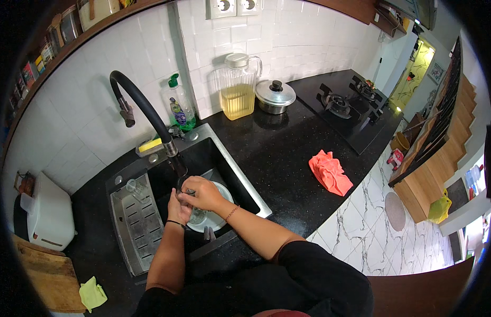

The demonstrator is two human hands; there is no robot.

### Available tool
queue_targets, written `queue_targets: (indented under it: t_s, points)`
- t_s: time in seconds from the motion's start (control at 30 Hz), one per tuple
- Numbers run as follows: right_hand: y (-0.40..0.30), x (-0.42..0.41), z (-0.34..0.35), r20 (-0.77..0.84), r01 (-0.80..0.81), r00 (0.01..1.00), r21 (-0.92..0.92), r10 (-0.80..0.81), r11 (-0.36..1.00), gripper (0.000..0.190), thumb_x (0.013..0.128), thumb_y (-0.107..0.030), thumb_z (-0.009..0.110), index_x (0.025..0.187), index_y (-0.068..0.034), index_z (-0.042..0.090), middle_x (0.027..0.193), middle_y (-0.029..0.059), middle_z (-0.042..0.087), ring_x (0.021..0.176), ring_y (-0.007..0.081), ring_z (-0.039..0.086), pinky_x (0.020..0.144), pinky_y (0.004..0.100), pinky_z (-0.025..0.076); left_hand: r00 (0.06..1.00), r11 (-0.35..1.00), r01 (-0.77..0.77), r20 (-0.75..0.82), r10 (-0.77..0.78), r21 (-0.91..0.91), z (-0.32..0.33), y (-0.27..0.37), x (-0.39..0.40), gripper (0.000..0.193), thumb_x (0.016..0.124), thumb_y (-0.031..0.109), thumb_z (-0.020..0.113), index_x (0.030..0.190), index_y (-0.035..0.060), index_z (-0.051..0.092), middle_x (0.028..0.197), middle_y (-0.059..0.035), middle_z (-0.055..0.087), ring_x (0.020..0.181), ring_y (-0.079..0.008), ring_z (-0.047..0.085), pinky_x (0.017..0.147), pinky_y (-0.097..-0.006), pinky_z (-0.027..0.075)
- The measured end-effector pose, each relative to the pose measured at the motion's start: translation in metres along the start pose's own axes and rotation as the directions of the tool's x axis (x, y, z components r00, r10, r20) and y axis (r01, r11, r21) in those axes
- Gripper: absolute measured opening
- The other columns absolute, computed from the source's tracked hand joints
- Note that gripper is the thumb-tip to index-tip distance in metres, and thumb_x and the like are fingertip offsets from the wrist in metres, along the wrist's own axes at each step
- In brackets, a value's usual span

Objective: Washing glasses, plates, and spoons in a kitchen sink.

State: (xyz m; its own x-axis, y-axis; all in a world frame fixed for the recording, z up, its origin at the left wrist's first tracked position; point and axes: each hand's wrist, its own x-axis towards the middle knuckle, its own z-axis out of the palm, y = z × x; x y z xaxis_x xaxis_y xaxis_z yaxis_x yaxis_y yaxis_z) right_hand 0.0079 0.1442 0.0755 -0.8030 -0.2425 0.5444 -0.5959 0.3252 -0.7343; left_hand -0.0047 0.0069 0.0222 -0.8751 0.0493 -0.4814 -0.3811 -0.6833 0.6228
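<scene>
Over the black sink basin (237, 194), my left hand (179, 207) and my right hand (202, 193) are together just below the base of the black faucet (150, 107). Between them is a small clear glass (190, 192), mostly covered by my fingers. My left hand is cupped around one side, and the right fingers close over it from above. Beneath the hands, a white plate (223, 194) rests in the basin with another clear glass piece (198, 216) by it. Metal utensil handles (209, 233) stick out at the plate's near edge. No running water shows at the spout.
A clear glass (137, 191) lies on the metal drainer tray (136, 233). Behind the sink stand a yellow sponge (150, 145) and a dish soap bottle (181, 107). Farther right are a pitcher (237, 91), a lidded pot (275, 97), a coral cloth (330, 173) and a gas hob (344, 107).
</scene>
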Motion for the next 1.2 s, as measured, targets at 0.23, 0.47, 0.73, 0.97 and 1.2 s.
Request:
queue_targets:
  t_s: [0.23,0.47,0.73,0.97,1.2]
  points:
    - [0.014,0.001,0.003,-0.092,0.077,0.992,-0.094,-0.085,0.993,0.02,0.069,-0.022,0.065,0.076,-0.003,0.062,0.087,0.0096,0.06,0.087,0.0266,0.055,0.079,0.0365,0.042,0.991,0.994,0.104,0.079,-0.106,0.026,0.013,0.006,-0.01,0.038,0.086,0.045,0.044,0.096,0.0106,0.056,0.09,-0.0015,0.058,0.082,-0.0155,0.056,0.068,-0.0267,0.047]
    - [0.011,0.001,0.001,-0.049,0.117,0.991,-0.094,-0.122,0.989,0.021,0.071,-0.021,0.064,0.079,-0.002,0.062,0.091,0.0112,0.059,0.092,0.027,0.054,0.08,0.0366,0.042,0.995,0.994,0.092,0.038,-0.094,0.051,0.02,0.005,-0.013,0.04,0.085,0.047,0.044,0.097,0.0106,0.056,0.087,-0.0014,0.057,0.076,-0.0154,0.055,0.063,-0.0277,0.046]
    - [0.038,0.003,0.008,-0.056,-0.465,0.859,0.331,0.508,0.822,0.027,0.084,-0.029,0.05,0.077,-0.004,0.059,0.082,0.0079,0.059,0.078,0.0184,0.055,0.062,0.0305,0.043,0.997,0.976,-0.019,0.077,0.002,0.217,0.018,0.008,-0.018,0.053,0.084,0.056,0.039,0.094,0.0068,0.054,0.082,-0.0054,0.056,0.067,-0.0146,0.054,0.059,-0.0288,0.046]
    - [0.062,-0.001,0.01,0.319,-0.499,0.558,0.867,0.766,0.002,0.031,0.087,-0.039,0.042,0.078,-0.011,0.053,0.084,0.0027,0.056,0.083,0.0185,0.054,0.067,0.0364,0.045,0.915,0.901,-0.346,0.307,0.263,0.26,0.009,0.002,-0.013,0.042,0.091,0.037,0.038,0.118,0.0059,0.043,0.075,-0.0036,0.051,0.061,-0.0117,0.053,0.056,-0.0264,0.048]
    - [0.055,0.001,-0.003,0.316,-0.426,0.495,0.9,0.809,-0.091,0.029,0.09,-0.034,0.041,0.073,-0.012,0.049,0.076,0.0019,0.056,0.073,0.0161,0.056,0.066,0.0397,0.051,0.871,0.852,-0.402,0.427,0.243,0.336,0.026,0.004,-0.013,0.042,0.09,0.03,0.043,0.124,0.0064,0.038,0.071,-0.0019,0.052,0.061,-0.0108,0.053,0.057,-0.0241,0.046]
